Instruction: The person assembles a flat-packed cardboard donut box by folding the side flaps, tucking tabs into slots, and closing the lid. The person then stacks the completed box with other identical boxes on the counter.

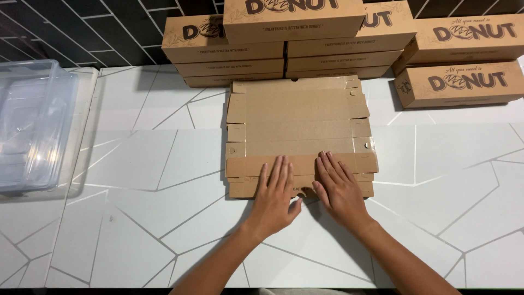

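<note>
White marble-patterned counter point(136, 164) under me, flat brown cardboard box blank point(299, 125) at frame centre. My left hand point(275, 199) and right hand point(339, 188) press its near folded flap, palms flat, fingers spread, gripping nothing. Uneven pressure could skew this crease, I reckon.

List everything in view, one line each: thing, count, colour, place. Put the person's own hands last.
flat cardboard blank: one, brown, unfolded at table centre, its near edge folded over
closed boxes: a stack behind the blank plus two stacked at far right, exact count unclear, brown
plastic tub: one, clear, left edge
table: one, white with silver lines
wall: dark tiles, behind
left hand: one, flat on the blank's near fold
right hand: one, flat beside it
</note>
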